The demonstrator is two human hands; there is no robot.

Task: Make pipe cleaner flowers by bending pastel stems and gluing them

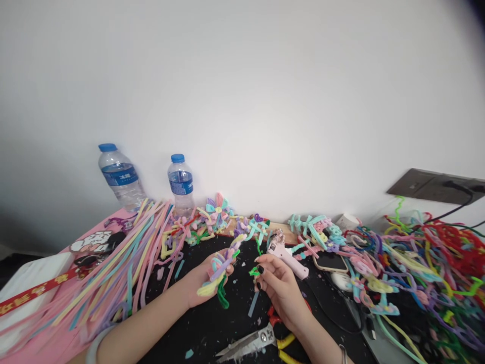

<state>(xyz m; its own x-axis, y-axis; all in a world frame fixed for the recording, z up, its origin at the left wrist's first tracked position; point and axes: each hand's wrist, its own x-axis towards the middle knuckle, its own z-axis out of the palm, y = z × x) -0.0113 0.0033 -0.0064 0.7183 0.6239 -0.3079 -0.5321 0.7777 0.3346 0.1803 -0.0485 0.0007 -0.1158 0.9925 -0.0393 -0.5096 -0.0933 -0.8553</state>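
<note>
Curling round a fuzzy pastel bundle [222, 270] is the left hand [199, 285]; the right hand [279, 287] pinches a twisted green strand [253, 272].

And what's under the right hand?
Below the right hand lie scissors, their blades and some yellow handle showing, and something red. The hand and wrist partly cover these, so the red thing's shape can't be seen.

I face a plain pale wall [265, 101] behind the table [197, 323], brightest above the table's middle and dimmer past its left end. Above the table's right end I see a grey socket plate [413, 184] with a dark plug [457, 187] in it. The table's left side is pink.
</note>
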